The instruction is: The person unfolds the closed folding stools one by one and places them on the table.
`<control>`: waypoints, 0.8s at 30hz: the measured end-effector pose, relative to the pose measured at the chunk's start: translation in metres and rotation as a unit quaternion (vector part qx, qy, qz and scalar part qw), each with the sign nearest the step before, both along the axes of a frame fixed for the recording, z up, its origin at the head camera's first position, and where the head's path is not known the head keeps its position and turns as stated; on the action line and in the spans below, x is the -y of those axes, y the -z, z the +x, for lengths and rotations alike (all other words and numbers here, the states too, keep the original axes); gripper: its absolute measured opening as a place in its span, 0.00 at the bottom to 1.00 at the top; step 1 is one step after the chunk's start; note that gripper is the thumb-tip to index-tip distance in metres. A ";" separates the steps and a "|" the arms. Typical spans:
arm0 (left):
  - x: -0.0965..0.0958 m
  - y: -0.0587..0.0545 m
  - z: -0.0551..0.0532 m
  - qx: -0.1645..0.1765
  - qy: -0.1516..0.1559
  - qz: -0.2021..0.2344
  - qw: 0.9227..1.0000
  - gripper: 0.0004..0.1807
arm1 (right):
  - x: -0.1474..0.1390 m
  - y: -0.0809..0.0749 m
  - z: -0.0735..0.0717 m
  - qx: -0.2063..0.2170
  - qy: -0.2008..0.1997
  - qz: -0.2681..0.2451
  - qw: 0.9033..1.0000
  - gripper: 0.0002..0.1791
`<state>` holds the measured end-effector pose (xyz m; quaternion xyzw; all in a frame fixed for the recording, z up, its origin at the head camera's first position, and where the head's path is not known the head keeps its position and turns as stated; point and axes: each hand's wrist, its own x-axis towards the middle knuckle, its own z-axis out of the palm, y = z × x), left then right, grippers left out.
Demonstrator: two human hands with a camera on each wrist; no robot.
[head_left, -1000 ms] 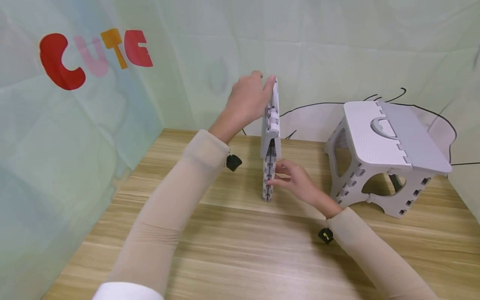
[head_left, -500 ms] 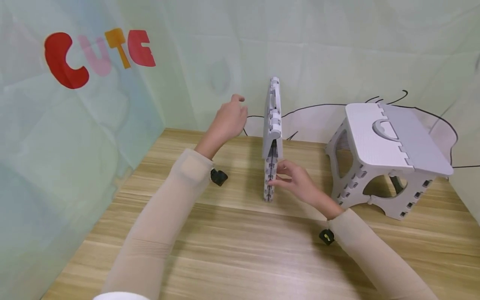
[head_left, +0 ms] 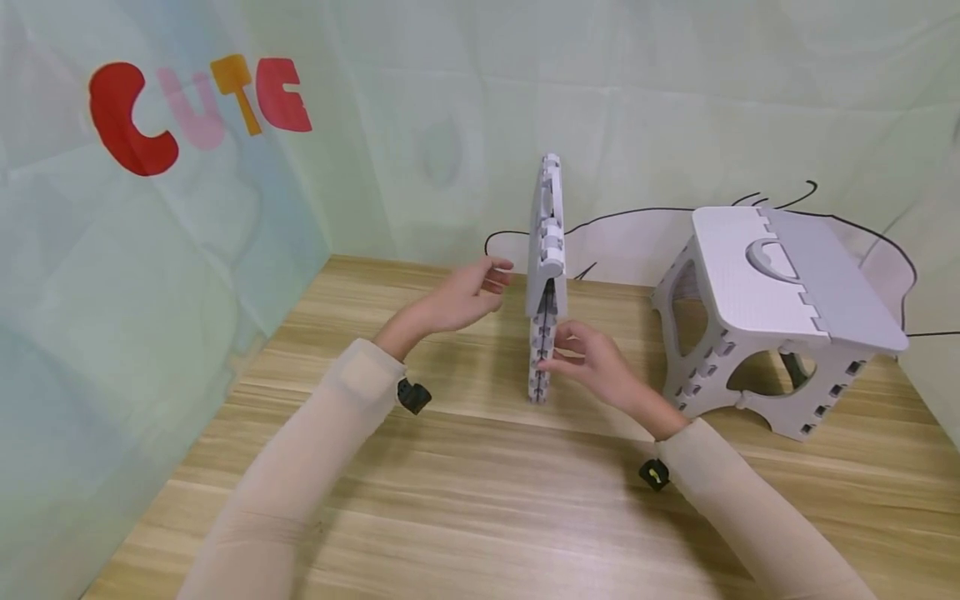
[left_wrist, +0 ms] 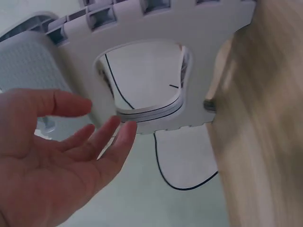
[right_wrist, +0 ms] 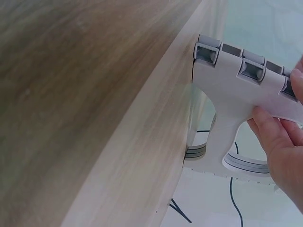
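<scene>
A folded grey-and-white step stool (head_left: 547, 267) stands upright on edge, its narrow hinged side towards me. My right hand (head_left: 600, 367) holds its lower part from the right. In the right wrist view, thumb and fingers (right_wrist: 270, 130) pinch the leg panel (right_wrist: 227, 94) at its hinged edge, beside the cut-out. My left hand (head_left: 468, 296) is just left of the stool, apart from it in the head view. Its fingers (left_wrist: 106, 142) are spread and loosely bent in the left wrist view, facing the leg panel (left_wrist: 203, 61), and hold nothing.
A second stool (head_left: 757, 275), unfolded, stands to the right on the wood-grain table (head_left: 480, 500). A printed cloth (head_left: 420, 100) hangs behind and along the left side, with coloured letters (head_left: 135, 125) on it.
My left hand has let go of the folded stool's top, drawn away left and come down beside its middle. The right hand keeps its hold, and the stool has stayed upright in place.
</scene>
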<state>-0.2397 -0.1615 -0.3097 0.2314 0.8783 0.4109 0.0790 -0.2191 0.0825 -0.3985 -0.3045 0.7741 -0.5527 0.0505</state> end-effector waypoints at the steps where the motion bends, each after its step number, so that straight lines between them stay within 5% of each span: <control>1: 0.000 0.004 0.002 0.004 0.007 0.002 1.000 0.30 | 0.000 0.000 0.000 0.000 0.000 0.000 1.000 0.19; 12: -0.014 0.045 0.014 0.065 0.042 0.071 0.994 0.34 | 0.000 0.000 0.001 0.004 -0.003 -0.001 1.000 0.20; 18: -0.020 0.053 0.020 0.072 0.068 0.110 0.989 0.29 | -0.001 0.001 -0.001 -0.008 -0.005 -0.002 1.000 0.20; 24: -0.023 0.056 0.024 0.066 0.058 0.109 0.990 0.28 | 0.000 0.001 -0.001 -0.015 -0.006 -0.010 1.000 0.19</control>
